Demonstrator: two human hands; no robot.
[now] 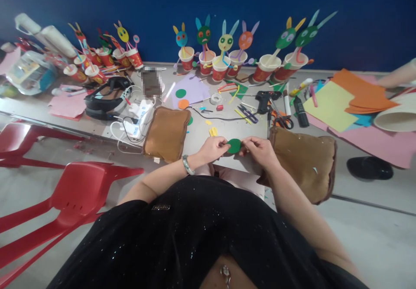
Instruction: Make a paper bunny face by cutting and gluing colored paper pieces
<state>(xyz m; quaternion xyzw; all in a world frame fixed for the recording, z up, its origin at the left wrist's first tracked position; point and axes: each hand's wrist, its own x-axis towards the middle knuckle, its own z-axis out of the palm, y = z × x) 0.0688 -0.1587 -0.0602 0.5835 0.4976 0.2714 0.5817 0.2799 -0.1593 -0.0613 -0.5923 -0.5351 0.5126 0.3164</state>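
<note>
A green paper circle (234,145) is held between my two hands over the table's front edge. My left hand (214,148) pinches its left side with thumb and fingers. At its right edge my right hand (259,150) grips with closed fingertips. Just beyond my left hand lie small yellow paper pieces (213,131). An orange paper circle (183,104) and another green circle (181,93) rest on or by a lilac paper sheet (195,87). Purple-handled scissors (250,115) lie farther back.
Brown cushions (167,134) (303,161) flank my hands. Paper cups (221,68) with paper rabbit faces line the back wall. A glue gun (264,100), a power strip (139,118) and coloured paper (338,102) lie around. Red chairs (78,185) stand left; another person's arm (399,73) reaches in right.
</note>
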